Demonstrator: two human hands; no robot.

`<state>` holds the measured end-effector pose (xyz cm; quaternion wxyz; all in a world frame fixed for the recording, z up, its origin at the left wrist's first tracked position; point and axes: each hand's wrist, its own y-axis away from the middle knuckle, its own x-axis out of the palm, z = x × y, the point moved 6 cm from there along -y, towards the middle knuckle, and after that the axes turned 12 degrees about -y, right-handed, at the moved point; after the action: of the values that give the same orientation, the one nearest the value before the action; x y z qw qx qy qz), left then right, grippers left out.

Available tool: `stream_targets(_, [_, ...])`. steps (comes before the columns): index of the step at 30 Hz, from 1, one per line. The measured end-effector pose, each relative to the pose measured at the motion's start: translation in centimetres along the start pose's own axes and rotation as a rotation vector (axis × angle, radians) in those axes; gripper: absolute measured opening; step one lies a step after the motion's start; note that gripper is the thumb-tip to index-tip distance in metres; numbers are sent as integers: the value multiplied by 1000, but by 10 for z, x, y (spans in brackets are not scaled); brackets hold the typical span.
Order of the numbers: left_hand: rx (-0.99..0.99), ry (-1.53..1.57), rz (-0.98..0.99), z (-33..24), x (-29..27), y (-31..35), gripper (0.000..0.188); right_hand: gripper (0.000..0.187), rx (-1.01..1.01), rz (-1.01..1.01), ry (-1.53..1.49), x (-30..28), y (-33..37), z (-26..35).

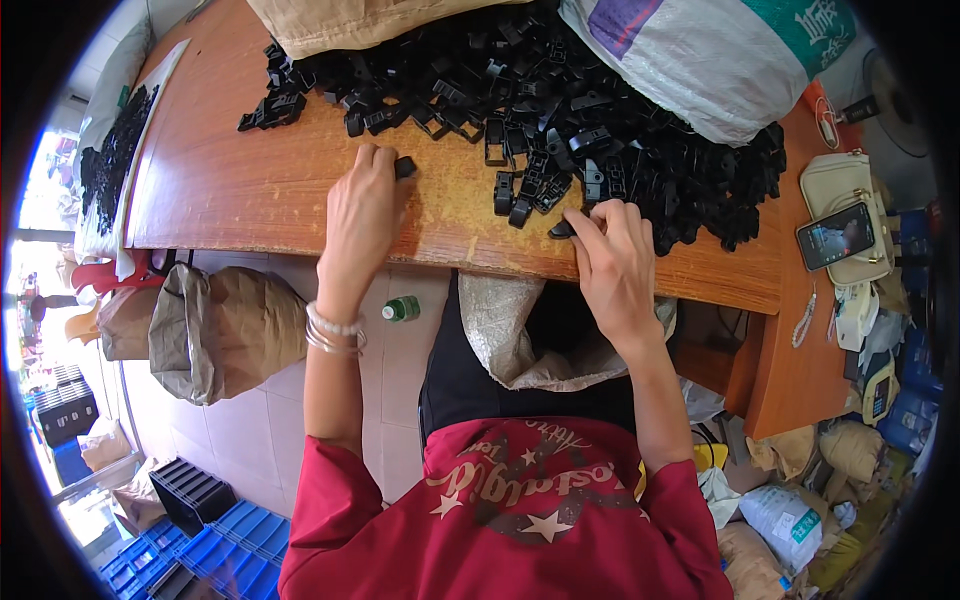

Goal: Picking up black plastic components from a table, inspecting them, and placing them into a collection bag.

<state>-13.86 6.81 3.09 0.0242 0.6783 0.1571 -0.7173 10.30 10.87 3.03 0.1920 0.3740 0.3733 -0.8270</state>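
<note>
A large heap of small black plastic parts [520,100] covers the far and right side of the brown wooden table [230,130]. My left hand [360,215], with bracelets at its wrist, is over the table's near edge, left of the heap. Its fingers are bent round a small black plastic part [404,167] that sticks out on the right; the thumb is mostly hidden. My right hand [615,260] is at the heap's near edge, its thumb and forefinger pinching another black part [562,230]. An open white woven sack [495,325] sits in my lap below the table edge.
A brown paper bag [370,20] and a white woven sack [700,70] lie behind the heap. To the right are a phone [835,237] and a cream handbag [835,180]. Paper sacks [250,330], a green bottle [402,309] and blue crates [240,545] stand on the floor.
</note>
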Motion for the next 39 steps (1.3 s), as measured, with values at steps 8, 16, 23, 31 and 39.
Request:
stream_targets(8, [-113,1471,275,-71,19,66,36,30,259,-105,-724,-4,19,1])
stream_targets(16, [-115,1539,445,-88,13,76,35,21,43,-55,-799,-14,13,24])
stream_targets(23, [-55,1336,123,-94,-7,76,28,34,330,-54,-1037,7,27,13])
stream_targets(31, [128,1067,-29,-94,-19,74,35,27,408,57,-1058,1,24,3])
stream_targets(39, [25,559,-381,-25,14,-25,25,18,125,55,-508,1,-18,9])
